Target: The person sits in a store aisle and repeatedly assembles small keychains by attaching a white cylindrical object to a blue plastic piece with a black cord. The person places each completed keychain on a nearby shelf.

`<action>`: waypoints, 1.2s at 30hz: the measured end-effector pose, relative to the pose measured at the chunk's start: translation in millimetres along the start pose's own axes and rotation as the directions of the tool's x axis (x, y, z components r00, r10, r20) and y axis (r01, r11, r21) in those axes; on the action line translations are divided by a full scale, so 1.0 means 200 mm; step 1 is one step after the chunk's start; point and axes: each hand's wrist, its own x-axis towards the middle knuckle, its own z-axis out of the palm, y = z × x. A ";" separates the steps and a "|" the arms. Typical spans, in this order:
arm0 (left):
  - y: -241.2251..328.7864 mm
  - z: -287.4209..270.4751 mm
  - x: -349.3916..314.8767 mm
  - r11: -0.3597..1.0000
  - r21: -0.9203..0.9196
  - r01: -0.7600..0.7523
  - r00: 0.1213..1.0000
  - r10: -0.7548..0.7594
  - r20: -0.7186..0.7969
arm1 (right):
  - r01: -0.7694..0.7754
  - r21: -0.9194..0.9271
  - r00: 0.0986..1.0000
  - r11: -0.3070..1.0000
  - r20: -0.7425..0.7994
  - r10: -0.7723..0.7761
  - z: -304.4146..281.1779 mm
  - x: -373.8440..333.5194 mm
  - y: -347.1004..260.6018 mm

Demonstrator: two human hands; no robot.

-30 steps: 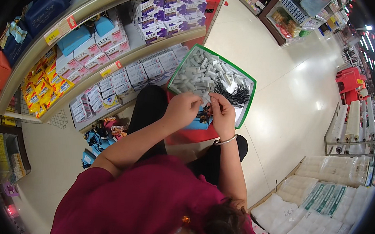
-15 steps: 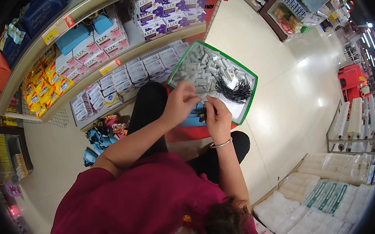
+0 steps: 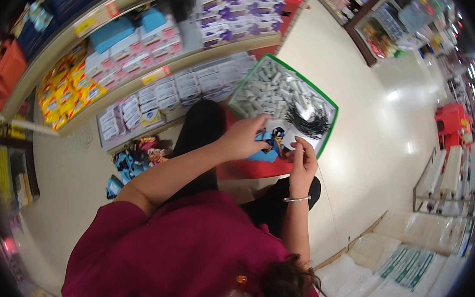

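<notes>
A small light-blue box or bag (image 3: 262, 154) with a dark patterned scarf-like bow (image 3: 277, 139) lies at the near edge of a green-rimmed tray (image 3: 333, 118). My left hand (image 3: 244, 139) is at its left side, thumb and fingers closed around the blue piece's upper left part. To the right of the bow, my right hand (image 3: 303, 159) has its fingers bent and pinched together; what they hold is too small to make out. Many grey security tags (image 3: 270, 89) are heaped in the tray, beside a bundle of thin black cords (image 3: 309, 122) on white.
Shelves of boxed soap (image 3: 239, 14) and yellow packets (image 3: 68, 99) stand at the left. More blue, scarf-tied pieces (image 3: 130, 165) lie on the floor there. A red base (image 3: 247, 170) is under the tray. White plastic-wrapped packs (image 3: 373, 271) fill the lower right.
My hands have moved apart from their pinch together over the tray's near edge. The blue piece and its bow now show between them. The view has shifted slightly.
</notes>
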 end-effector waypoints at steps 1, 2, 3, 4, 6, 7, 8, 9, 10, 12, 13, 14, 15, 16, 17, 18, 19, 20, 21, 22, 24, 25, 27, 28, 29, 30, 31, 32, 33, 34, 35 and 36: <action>0.02 -0.02 0.00 0.996 -0.071 0.045 0.998 -0.042 0.042 | -0.024 0.019 1.000 1.000 0.003 0.024 0.00 -0.01 0.01; 0.03 -0.06 0.02 0.989 -0.140 0.055 0.997 -0.048 0.056 | -0.010 0.068 1.000 0.998 0.026 0.008 0.01 -0.03 0.02; 0.05 -0.10 0.00 0.976 -0.190 0.106 0.992 -0.092 0.084 | -0.017 0.093 0.999 0.996 0.033 0.014 0.02 -0.04 0.03; 0.07 -0.13 -0.03 0.833 -0.549 0.066 0.998 -0.062 0.026 | -0.024 0.090 0.999 0.996 0.037 0.021 0.03 -0.05 0.04; 0.06 -0.28 -0.11 0.824 -0.566 0.010 1.000 -0.021 -0.013 | -0.025 0.063 0.999 0.998 0.047 0.022 0.05 -0.07 0.05; 0.06 -0.37 -0.16 0.819 -0.573 -0.033 0.999 0.016 -0.035 | -0.029 0.046 0.997 0.998 0.070 0.026 0.06 -0.07 0.05; 0.06 -0.44 -0.23 0.795 -0.595 -0.118 0.990 0.048 -0.132 | -0.040 0.062 0.994 0.997 0.103 0.034 0.08 -0.07 0.05; 0.04 -0.51 -0.30 0.837 -0.544 -0.059 0.988 -0.030 -0.153 | -0.068 0.063 0.990 0.996 0.127 0.060 0.11 -0.07 0.05; 0.01 -0.58 -0.38 0.857 -0.511 -0.065 0.978 -0.047 -0.203 | -0.064 0.054 0.985 0.996 0.163 0.055 0.14 -0.07 0.06; -0.12 -0.68 -0.56 0.856 -0.516 0.016 0.947 -0.179 -0.267 | -0.054 0.042 0.967 0.998 0.250 0.042 0.20 -0.07 0.06; -0.20 -0.71 -0.65 0.794 -0.606 0.050 0.923 -0.268 -0.276 | -0.063 0.039 0.963 0.997 0.265 0.051 0.23 -0.07 0.06; -0.29 -0.72 -0.74 0.824 -0.554 0.116 0.875 -0.349 -0.335 | -0.067 0.063 0.953 0.996 0.301 0.045 0.26 -0.07 0.07; -0.40 -0.71 -0.84 0.849 -0.506 0.148 0.831 -0.385 -0.402 | -0.073 0.030 0.936 0.997 0.347 0.058 0.28 -0.07 0.06; -0.52 -0.65 -0.92 0.816 -0.525 0.241 0.734 -0.507 -0.452 | -0.074 -0.003 0.921 0.997 0.382 0.069 0.28 -0.08 0.07; -0.64 -0.61 -0.98 0.790 -0.536 0.298 0.633 -0.584 -0.508 | -0.056 -0.007 0.904 0.998 0.424 0.054 0.31 -0.08 0.07; -0.75 -0.55 -1.05 0.785 -0.432 0.445 0.565 -0.620 -0.544 | -0.061 -0.039 0.893 0.997 0.444 0.072 0.34 -0.08 0.08; -0.87 -0.48 -1.11 0.706 -0.516 0.485 0.455 -0.707 -0.541 | -0.057 -0.066 0.879 0.996 0.470 0.082 0.35 -0.09 0.08; -0.98 -0.43 -1.18 0.769 -0.382 0.513 0.431 -0.616 -0.660 | -0.054 -0.097 0.865 0.994 0.492 0.095 0.35 -0.10 0.07; -1.09 -0.39 -1.26 0.794 -0.261 0.548 0.404 -0.525 -0.749 | -0.066 -0.114 0.864 0.991 0.490 0.114 0.34 -0.10 0.07; -1.20 -0.38 -1.35 0.679 -0.335 0.654 0.308 -0.642 -0.702 | -0.080 -0.128 0.862 0.989 0.488 0.133 0.35 -0.11 0.08; -1.38 -0.35 -1.53 0.460 -0.493 0.739 0.074 -0.782 -0.619 | -0.108 -0.154 0.858 0.982 0.485 0.170 0.35 -0.12 0.08; -1.44 -0.35 -1.62 0.372 -0.584 0.722 -0.055 -0.810 -0.584 | -0.093 -0.161 0.855 0.983 0.493 0.161 0.35 -0.12 0.09; -1.53 -0.38 -1.81 0.227 -0.716 0.660 -0.133 -0.903 -0.409 | -0.077 -0.176 0.853 0.981 0.498 0.156 0.34 -0.13 0.09; -1.57 -0.41 -1.86 0.190 -0.698 0.690 -0.185 -0.886 -0.424 | -0.094 -0.169 0.851 0.981 0.497 0.167 0.33 -0.13 0.10; -1.59 -0.43 -1.91 0.153 -0.678 0.719 -0.239 -0.862 -0.448 | -0.115 -0.165 0.847 0.980 0.499 0.183 0.33 -0.13 0.10; -1.59 -0.42 -1.95 0.094 -0.666 0.740 -0.295 -0.844 -0.447 | -0.137 -0.164 0.840 0.977 0.503 0.202 0.32 -0.14 0.11; -1.60 -0.42 -1.96 0.037 -0.665 0.746 -0.383 -0.793 -0.474 | -0.150 -0.176 0.829 0.973 0.514 0.221 0.32 -0.15 0.12; -1.59 -0.44 -1.98 0.028 -0.659 0.751 -0.397 -0.780 -0.485 | -0.160 -0.186 0.819 0.969 0.523 0.236 0.32 -0.15 0.12; -1.59 -0.48 -2.00 0.026 -0.639 0.769 -0.414 -0.742 -0.528 | -0.161 -0.193 0.810 0.968 0.534 0.242 0.32 -0.15 0.12; -1.59 -0.49 -2.02 0.041 -0.665 0.746 -0.433 -0.728 -0.531 | -0.180 -0.202 0.805 0.963 0.533 0.262 0.32 -0.15 0.13; -1.60 -0.50 -2.02 0.063 -0.681 0.730 -0.460 -0.692 -0.556 | -0.192 -0.207 0.799 0.959 0.534 0.275 0.33 -0.16 0.13; -1.63 -0.50 -2.00 0.029 -0.726 0.687 -0.519 -0.680 -0.519 | -0.206 -0.211 0.793 0.956 0.536 0.289 0.33 -0.17 0.14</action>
